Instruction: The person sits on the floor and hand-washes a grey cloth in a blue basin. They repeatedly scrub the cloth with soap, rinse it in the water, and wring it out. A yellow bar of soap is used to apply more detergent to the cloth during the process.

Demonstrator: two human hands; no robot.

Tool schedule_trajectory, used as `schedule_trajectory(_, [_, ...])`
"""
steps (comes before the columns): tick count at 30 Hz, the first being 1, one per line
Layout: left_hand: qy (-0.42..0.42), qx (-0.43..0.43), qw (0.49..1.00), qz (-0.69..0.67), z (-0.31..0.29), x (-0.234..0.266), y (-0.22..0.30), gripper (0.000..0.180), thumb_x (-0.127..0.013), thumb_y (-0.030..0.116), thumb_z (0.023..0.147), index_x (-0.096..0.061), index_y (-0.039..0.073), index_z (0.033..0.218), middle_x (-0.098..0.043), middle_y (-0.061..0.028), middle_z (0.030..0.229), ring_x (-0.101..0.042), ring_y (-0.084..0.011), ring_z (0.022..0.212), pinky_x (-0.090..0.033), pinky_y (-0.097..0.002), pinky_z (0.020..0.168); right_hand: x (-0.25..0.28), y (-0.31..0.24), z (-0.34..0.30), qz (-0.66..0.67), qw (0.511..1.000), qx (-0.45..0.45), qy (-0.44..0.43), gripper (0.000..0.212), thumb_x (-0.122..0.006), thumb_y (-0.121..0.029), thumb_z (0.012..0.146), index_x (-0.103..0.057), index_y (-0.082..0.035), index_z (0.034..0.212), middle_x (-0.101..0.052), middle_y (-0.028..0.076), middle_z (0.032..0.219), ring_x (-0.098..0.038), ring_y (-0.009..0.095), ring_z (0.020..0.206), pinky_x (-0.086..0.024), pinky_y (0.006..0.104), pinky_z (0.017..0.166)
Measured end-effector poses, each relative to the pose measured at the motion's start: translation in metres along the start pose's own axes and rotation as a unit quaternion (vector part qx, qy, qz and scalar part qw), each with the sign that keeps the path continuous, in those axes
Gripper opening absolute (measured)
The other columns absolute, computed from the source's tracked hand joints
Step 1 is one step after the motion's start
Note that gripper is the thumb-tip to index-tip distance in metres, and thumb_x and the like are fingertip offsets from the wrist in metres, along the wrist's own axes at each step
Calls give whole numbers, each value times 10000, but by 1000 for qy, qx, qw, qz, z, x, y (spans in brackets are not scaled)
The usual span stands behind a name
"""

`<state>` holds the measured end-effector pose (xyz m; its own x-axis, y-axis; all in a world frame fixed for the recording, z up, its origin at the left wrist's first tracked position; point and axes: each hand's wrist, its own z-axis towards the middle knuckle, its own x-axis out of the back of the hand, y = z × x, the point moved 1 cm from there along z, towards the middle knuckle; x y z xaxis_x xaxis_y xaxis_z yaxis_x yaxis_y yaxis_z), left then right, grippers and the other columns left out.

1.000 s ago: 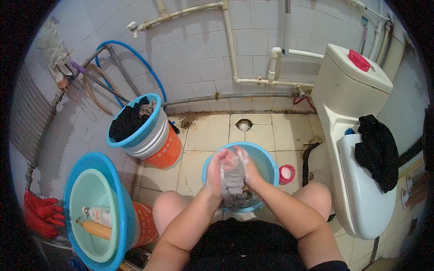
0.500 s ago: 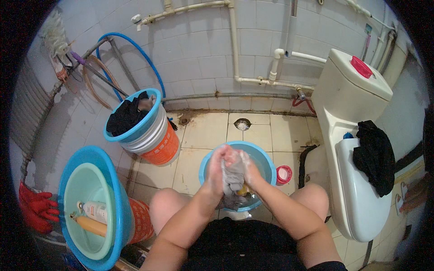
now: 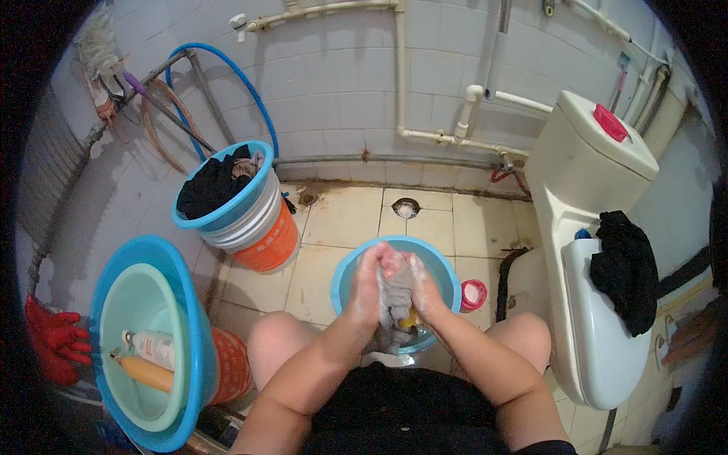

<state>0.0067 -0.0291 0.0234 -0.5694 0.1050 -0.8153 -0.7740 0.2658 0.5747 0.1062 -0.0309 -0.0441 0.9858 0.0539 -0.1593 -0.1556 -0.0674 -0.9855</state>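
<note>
A wet grey cloth hangs bunched between my two hands above a blue basin that stands between my knees. My left hand grips it from the left, and my right hand grips it from the right, with the fingers nearly meeting at the top. White suds coat both hands. A small yellow thing shows beside the cloth's lower part, under my right hand; its kind is hard to make out. Water lies in the basin, partly hidden by my hands and the cloth.
A small red tub of white stuff stands right of the basin. Black clothes fill a blue basin on a bucket. Nested basins hold two bottles. A black garment lies on the toilet. Red gloves hang far left.
My hands stay together on the grey cloth above the basin, with the fingers slightly shifted. The whole view has tilted a little.
</note>
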Motion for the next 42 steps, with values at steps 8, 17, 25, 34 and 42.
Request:
schedule_trajectory(8, [55, 25, 995, 82, 3, 19, -11, 259, -450, 227, 863, -355, 115, 649, -353, 14, 592, -365, -100, 582, -309, -217, 564, 21, -37, -5, 146, 985, -90, 19, 610, -223, -532, 915, -383, -55, 1259, -494, 125, 1151, -497, 221, 1006, -410, 354, 879])
schedule_trajectory(17, [92, 52, 989, -103, 16, 28, 1, 291, -462, 197, 862, -342, 145, 602, -351, 34, 551, -372, -86, 525, -333, -212, 513, 135, -25, 24, 202, 956, -127, 172, 307, -580, -34, 722, -438, -64, 993, -533, 100, 827, -542, 238, 753, -479, 377, 670])
schedule_trajectory(25, [127, 52, 986, -90, 26, 29, -8, 323, -417, 249, 878, -328, 153, 583, -339, 28, 536, -372, -104, 515, -340, -238, 505, 245, 104, 56, -17, 861, -96, 499, 420, -572, 46, 629, -430, -21, 1019, -507, 121, 842, -521, 241, 734, -460, 387, 654])
schedule_trajectory(34, [169, 53, 984, 15, 24, 24, 3, 299, -426, 260, 858, -309, 161, 600, -340, 38, 549, -375, -101, 532, -343, -258, 528, 269, 159, 50, -161, 821, -142, 529, 735, -671, -78, 617, -349, -26, 1275, -521, 176, 1131, -531, 272, 982, -404, 334, 875])
schedule_trajectory(42, [164, 61, 983, -57, 28, 22, 5, 258, -451, 227, 835, -334, 144, 621, -335, 16, 567, -353, -111, 569, -329, -235, 561, 255, 177, 41, -135, 875, -60, 462, 688, -683, -10, 633, -406, -3, 1263, -519, 140, 1175, -520, 228, 1026, -402, 297, 888])
